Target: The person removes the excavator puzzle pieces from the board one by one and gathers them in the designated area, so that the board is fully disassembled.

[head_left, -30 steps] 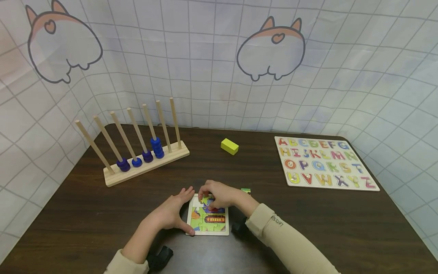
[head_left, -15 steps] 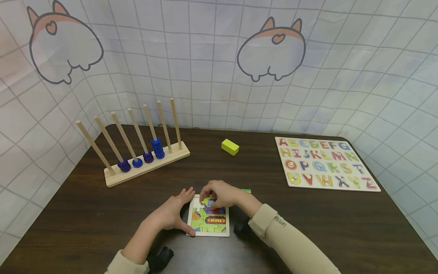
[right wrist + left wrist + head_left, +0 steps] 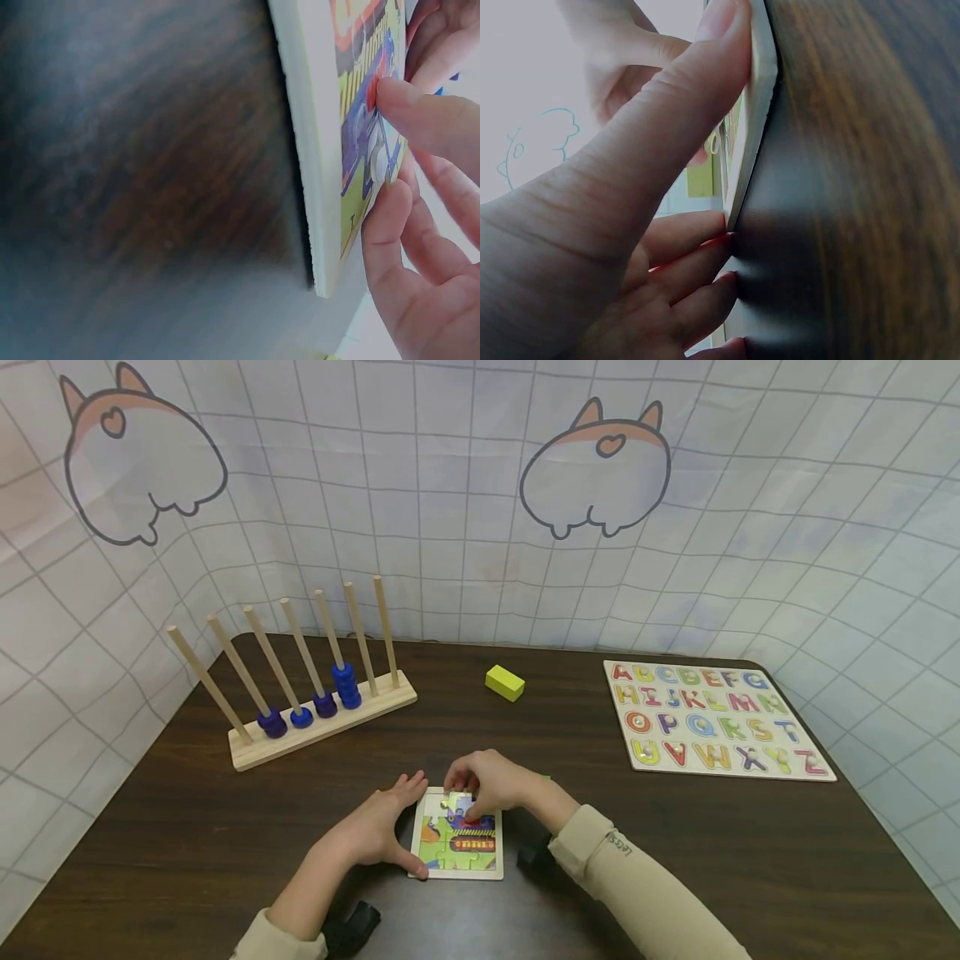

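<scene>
A small puzzle in a pale frame (image 3: 457, 875) lies near the table's front, its picture showing a purple and red vehicle on green. The left hand (image 3: 375, 827) spans the frame's left side, thumb at the lower corner, fingers at the upper one; in the left wrist view the thumb (image 3: 682, 97) lies on the frame's edge. Over the upper part, the right hand (image 3: 491, 783) pinches a puzzle piece (image 3: 459, 802) between thumb and fingers. In the right wrist view the thumb (image 3: 412, 105) touches the picture and the fingertips meet its edge.
A wooden peg rack (image 3: 330, 723) with blue and purple rings stands at the back left. Behind the puzzle lies a yellow block (image 3: 505, 682). An alphabet board (image 3: 723, 718) lies at the right. A green piece (image 3: 547, 777) shows partly behind the right wrist.
The right hand has shifted slightly to the right and up, covering more of the green piece behind its wrist. The left hand has stayed at the frame.
</scene>
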